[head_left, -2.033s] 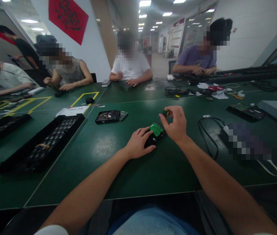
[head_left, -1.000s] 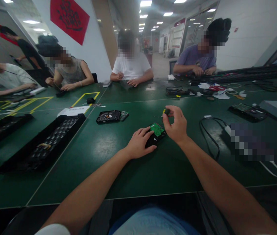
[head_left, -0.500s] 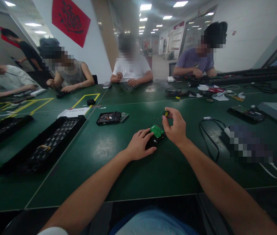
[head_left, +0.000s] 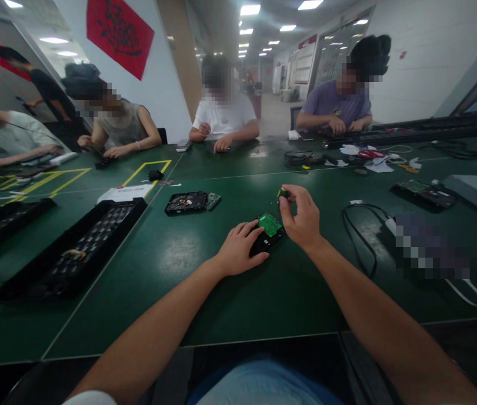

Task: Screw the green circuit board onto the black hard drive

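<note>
My left hand rests over a black hard drive lying on the green table, fingers across its left part and the thumb along the near side. The drive's green circuit board faces up beyond my fingertips. Between the thumb and fingers of my right hand is a small screwdriver with a yellow and black handle. It is held upright near the drive's far right corner; whether its tip touches the drive I cannot tell. A few tiny screw-like bits lie just beyond the drive.
Left of my hands lie another hard drive and a loose circuit board. Farther left stands a long black tray. A black cable, a third drive and a grey box are at right. Several people sit across the table.
The screwdriver handle in my right hand has turned and shifted slightly left. My left hand stays on the hard drive. The person opposite in white has lowered a hand to the table.
</note>
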{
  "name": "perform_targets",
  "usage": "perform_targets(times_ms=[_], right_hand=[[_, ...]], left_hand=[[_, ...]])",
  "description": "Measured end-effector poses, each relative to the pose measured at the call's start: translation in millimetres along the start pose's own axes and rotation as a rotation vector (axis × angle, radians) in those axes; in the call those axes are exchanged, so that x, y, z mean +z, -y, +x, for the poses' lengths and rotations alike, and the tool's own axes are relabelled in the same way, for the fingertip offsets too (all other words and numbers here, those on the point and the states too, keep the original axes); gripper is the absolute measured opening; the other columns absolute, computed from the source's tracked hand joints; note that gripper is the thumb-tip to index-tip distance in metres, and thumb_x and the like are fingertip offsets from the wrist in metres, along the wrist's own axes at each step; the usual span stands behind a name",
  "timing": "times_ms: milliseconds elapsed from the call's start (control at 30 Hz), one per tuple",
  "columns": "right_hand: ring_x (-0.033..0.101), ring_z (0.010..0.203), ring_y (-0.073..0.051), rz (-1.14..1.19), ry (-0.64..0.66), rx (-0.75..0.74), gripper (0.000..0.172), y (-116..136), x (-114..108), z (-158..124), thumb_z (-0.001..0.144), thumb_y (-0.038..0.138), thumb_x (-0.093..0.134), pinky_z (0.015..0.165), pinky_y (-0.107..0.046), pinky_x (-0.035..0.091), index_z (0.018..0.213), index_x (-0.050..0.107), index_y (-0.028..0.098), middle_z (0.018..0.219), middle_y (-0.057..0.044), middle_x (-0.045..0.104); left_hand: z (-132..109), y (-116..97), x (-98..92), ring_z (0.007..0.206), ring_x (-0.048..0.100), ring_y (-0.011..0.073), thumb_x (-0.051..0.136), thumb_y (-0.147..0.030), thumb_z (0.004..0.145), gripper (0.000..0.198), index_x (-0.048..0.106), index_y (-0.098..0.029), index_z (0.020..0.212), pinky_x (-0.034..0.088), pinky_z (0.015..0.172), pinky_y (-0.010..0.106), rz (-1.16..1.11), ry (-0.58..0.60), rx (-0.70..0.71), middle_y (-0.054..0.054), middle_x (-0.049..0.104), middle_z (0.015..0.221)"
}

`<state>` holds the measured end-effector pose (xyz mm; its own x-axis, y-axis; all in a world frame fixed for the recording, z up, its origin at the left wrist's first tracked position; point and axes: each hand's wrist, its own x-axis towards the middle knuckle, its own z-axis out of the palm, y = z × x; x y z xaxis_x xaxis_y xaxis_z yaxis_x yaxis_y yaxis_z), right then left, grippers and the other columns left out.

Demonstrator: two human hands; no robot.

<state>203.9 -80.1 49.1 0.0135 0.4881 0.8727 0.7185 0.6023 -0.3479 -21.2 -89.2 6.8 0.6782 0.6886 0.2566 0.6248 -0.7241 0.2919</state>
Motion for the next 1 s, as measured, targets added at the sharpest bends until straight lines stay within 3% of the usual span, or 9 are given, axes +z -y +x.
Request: perform_targets(times_ms=[233,467,700,867,1000], right_hand=[[0.064,0.096,-0.024,-0.047,-0.046,0.001,0.029,-0.8,-1.6,1.2,0.097,0.036,0.068,0.081,-0.042,0.061,0.123,0.061,0.026,0.114,-0.01,0.062],[0.064,0.115,-0.029,-0.013,0.043,0.008,0.033,-3.4,0.4,-0.2,0.105,0.03,0.047,0.098,-0.05,0.057,0.138,0.055,0.026,0.128,-0.013,0.064],[0.064,0.101,-0.026,-0.038,-0.014,0.044,0.03,-5.2,-2.3,2.3,0.098,0.04,0.065,0.082,-0.044,0.062,0.124,0.061,0.026,0.116,-0.011,0.062],[0.067,0.106,-0.026,0.03,0.056,0.049,0.035,-10.8,0.4,0.1,0.104,0.031,0.051,0.088,-0.045,0.062,0.138,0.055,0.028,0.13,-0.011,0.065],[0.067,0.105,-0.025,0.05,0.062,0.049,0.037,-9.3,1.1,-0.3,0.102,0.033,0.057,0.086,-0.044,0.063,0.139,0.055,0.028,0.129,-0.011,0.064]], left_hand=[[0.1,0.2,-0.2,0.147,0.04,0.0378,0.067,-0.059,0.091,0.076,0.049,-0.021,0.154,0.036,0.121,0.058,-0.001,0.001,-0.002,0.015,0.043,0.163],[0.4,1.1,0.2,0.149,0.039,0.0379,0.066,-0.059,0.092,0.076,0.047,-0.023,0.155,0.035,0.122,0.059,-0.007,0.015,-0.012,0.014,0.041,0.164],[0.6,0.4,-1.7,0.148,0.039,0.038,0.066,-0.059,0.092,0.075,0.048,-0.023,0.155,0.036,0.121,0.059,-0.003,0.021,-0.011,0.014,0.041,0.163],[0.7,-1.5,-3.5,0.148,0.04,0.0383,0.064,-0.06,0.093,0.074,0.047,-0.024,0.155,0.036,0.121,0.059,0.007,0.03,-0.02,0.014,0.042,0.163],[1.0,-2.0,-2.9,0.148,0.04,0.0384,0.062,-0.061,0.095,0.074,0.047,-0.022,0.155,0.036,0.121,0.059,0.021,0.03,-0.024,0.014,0.042,0.164]])
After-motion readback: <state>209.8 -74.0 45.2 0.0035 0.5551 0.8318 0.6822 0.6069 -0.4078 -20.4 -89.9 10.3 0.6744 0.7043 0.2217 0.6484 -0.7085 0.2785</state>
